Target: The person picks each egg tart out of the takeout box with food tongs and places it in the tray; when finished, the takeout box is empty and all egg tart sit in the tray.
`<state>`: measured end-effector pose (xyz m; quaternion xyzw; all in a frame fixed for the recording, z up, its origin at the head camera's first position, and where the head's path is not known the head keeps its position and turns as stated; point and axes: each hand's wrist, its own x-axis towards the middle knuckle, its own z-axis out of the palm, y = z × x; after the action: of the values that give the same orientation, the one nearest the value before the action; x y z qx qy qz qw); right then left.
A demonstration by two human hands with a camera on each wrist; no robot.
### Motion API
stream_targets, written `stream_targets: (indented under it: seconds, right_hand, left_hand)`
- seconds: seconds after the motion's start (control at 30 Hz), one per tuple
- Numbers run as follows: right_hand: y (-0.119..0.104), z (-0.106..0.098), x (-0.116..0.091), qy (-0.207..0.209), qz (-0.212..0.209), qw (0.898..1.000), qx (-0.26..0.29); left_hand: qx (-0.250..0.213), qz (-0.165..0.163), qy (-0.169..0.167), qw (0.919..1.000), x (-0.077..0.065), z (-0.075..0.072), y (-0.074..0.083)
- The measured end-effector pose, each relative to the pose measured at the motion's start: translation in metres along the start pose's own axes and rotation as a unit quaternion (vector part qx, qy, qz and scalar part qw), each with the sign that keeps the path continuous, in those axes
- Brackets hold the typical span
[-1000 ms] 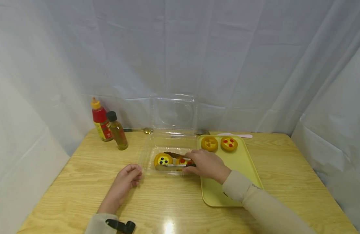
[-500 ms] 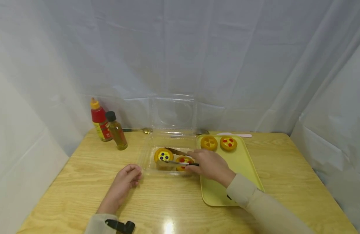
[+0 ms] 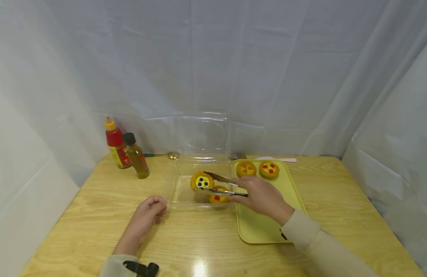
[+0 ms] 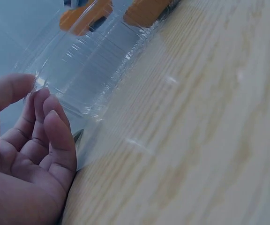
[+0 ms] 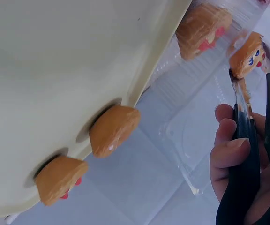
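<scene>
My right hand [image 3: 263, 196] grips black-handled tongs [image 5: 247, 159]. Between the tongs' tips is a tart with blue dots [image 3: 202, 181], raised and tilted over the clear plastic clamshell container [image 3: 185, 196]. Below and to its right, a red-dotted tart [image 3: 218, 195] sits inside the container, partly hidden by the tongs. My left hand [image 3: 147, 215] pinches the container's left rim between thumb and fingertips, as the left wrist view shows. The container's lid [image 3: 203, 132] stands raised at the back.
A yellow tray [image 3: 262, 227] right of the container carries a plain-topped tart [image 3: 246, 169] and another red-dotted tart [image 3: 269, 169]. Back left stand a red squeeze bottle [image 3: 116, 144] and a dark-capped bottle [image 3: 137, 157]. A spoon [image 3: 172, 155] and pink utensil [image 3: 284, 159] lie behind.
The blue-dotted tart has risen off the container's floor and shifted right in the tongs. My right hand has moved slightly right; my left hand stays at the rim.
</scene>
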<state>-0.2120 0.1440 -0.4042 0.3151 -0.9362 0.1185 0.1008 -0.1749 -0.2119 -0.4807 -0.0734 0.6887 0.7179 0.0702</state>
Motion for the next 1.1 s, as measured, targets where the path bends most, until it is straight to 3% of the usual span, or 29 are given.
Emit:
stream_targets:
  seconds: [0.63, 1.1]
  right_hand:
    - [0.029, -0.029, -0.043, 0.03, 0.042, 0.999, 0.007]
    - [0.045, -0.038, -0.077, 0.034, 0.075, 0.997, -0.01]
  left_hand:
    - [0.002, -0.009, 0.005, 0.9999, 0.004, -0.002, 0.0]
    - [-0.001, 0.001, 0.004, 1.0, 0.002, -0.004, 0.0]
